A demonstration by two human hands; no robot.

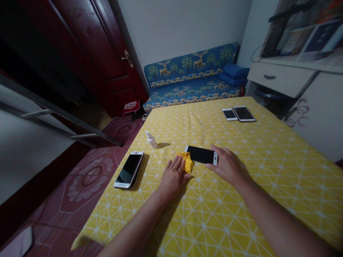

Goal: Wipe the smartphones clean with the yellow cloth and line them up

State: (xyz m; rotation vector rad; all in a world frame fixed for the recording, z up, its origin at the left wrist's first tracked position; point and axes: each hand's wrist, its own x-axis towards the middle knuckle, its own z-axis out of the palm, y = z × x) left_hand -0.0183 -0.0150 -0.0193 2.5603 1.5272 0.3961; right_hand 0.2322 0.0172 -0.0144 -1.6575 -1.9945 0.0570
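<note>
Smartphone: white-framed, lying flat, dark screen up, on the yellow patterned tablecloth. Fingers of the right hand lie close together, tips resting against the phone's right end, no pinch. Yellow wiping cloth, bunched, touches the phone's left end. Left hand lies palm down just below the cloth, fingers slightly spread, edge of hand touching cloth, no pinch. Relative to the phone: small white spray bottle up-left, near; second phone left, at table edge; two more phones far side, well apart.
</note>
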